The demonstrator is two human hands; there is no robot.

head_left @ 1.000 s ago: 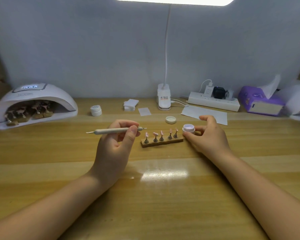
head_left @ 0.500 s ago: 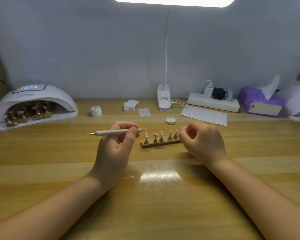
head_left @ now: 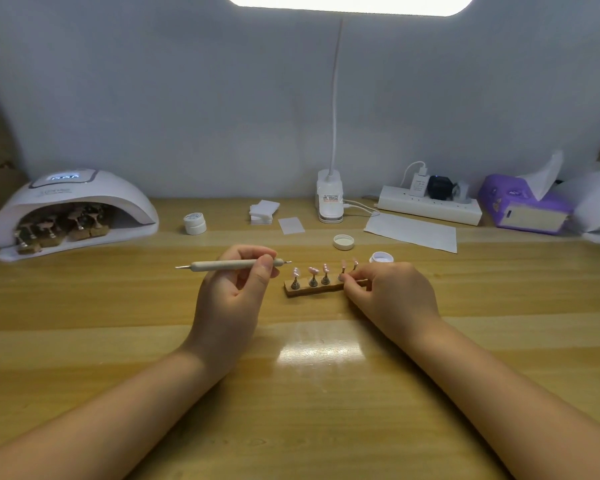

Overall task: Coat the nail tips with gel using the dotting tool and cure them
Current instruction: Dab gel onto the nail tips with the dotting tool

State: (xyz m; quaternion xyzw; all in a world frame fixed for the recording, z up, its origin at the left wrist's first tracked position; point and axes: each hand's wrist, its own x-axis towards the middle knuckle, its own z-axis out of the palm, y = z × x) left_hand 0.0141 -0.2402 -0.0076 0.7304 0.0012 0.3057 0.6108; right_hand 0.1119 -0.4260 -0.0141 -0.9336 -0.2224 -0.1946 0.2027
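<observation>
Holding the dotting tool (head_left: 234, 265) level in the left hand (head_left: 235, 289), fingers pinching its shaft, tip aimed right at the nail tips (head_left: 325, 268). Right hand (head_left: 388, 292) pinches the wooden holder (head_left: 312, 288) on the table (head_left: 302, 393); gel pot (head_left: 381, 257) sits just behind, nearer that hand.

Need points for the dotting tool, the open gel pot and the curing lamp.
dotting tool (head_left: 222, 265), head view, middle of its handle.
gel pot (head_left: 381, 257), head view, its open top.
curing lamp (head_left: 84, 195), head view, top of its white dome.
</observation>
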